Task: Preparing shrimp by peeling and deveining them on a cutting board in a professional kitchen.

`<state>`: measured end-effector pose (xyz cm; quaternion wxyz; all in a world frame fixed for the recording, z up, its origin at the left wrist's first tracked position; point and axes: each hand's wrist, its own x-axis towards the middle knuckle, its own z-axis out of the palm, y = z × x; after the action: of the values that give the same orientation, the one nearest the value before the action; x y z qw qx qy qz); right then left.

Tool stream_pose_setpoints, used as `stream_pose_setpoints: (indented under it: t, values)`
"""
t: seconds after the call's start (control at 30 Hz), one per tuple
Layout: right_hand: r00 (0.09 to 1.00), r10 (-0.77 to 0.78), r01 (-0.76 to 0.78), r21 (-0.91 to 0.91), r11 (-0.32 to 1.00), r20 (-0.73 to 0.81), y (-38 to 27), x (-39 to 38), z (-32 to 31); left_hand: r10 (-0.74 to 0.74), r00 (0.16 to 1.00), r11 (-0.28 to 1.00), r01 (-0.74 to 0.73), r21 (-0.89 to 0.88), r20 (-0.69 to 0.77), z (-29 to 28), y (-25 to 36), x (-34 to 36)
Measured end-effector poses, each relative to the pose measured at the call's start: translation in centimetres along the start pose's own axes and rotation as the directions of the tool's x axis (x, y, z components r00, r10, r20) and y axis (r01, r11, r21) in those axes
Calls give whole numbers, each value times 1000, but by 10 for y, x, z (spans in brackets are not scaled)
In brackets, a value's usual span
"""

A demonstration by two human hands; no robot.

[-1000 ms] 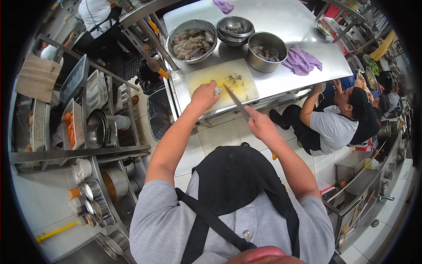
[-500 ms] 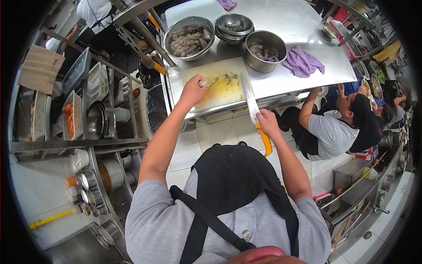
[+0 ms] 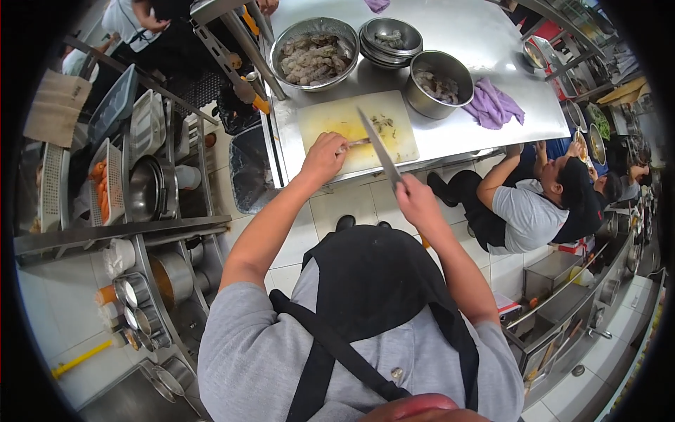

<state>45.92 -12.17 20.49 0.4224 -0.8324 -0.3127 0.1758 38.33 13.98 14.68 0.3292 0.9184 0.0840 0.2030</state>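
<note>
My left hand (image 3: 325, 156) is closed on a shrimp (image 3: 358, 142) at the near left part of a yellow-stained cutting board (image 3: 320, 116). A long knife (image 3: 380, 149) is gripped in my right hand (image 3: 417, 200), its blade slanting over the board beside the shrimp. Whether the edge touches the shrimp I cannot tell. Most of its orange handle is hidden by the hand. Small dark scraps (image 3: 384, 125) lie on the board. Behind it stand a colander (image 3: 275, 67) heaped with shrimp, stacked metal bowls (image 3: 411, 34) with a few shrimp, and a deep metal pot (image 3: 461, 67) part-filled with shrimp.
A purple cloth (image 3: 492, 104) lies right of the pot on the steel table (image 3: 534, 109). A lined bin (image 3: 247, 169) stands at the table's left end, near a rack (image 3: 119, 231) of trays and pots. A co-worker (image 3: 531, 200) is close on the right.
My right hand has raised the knife and swung its blade left over the board. My left hand has lowered the shrimp toward the board's near side. The view has shifted slightly.
</note>
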Motion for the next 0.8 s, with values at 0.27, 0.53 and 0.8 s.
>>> stream_pose_setpoints:
  t: [0.27, 0.53, 0.8]
  values:
    - [984, 88, -14, -426, 904, 155, -3, 7, 20, 13, 999, 991, -19, -133, -45, -3, -5, -1]
    - [985, 100, -25, -463, 886, 139, -8, 15, 35, 114, 993, 991, -116, -65, -34, 8, -4, 15]
    - [971, 27, 105, -519, 848, 239, -21, 5, 39, 207, 977, 978, -205, 31, -49, 8, -8, 3]
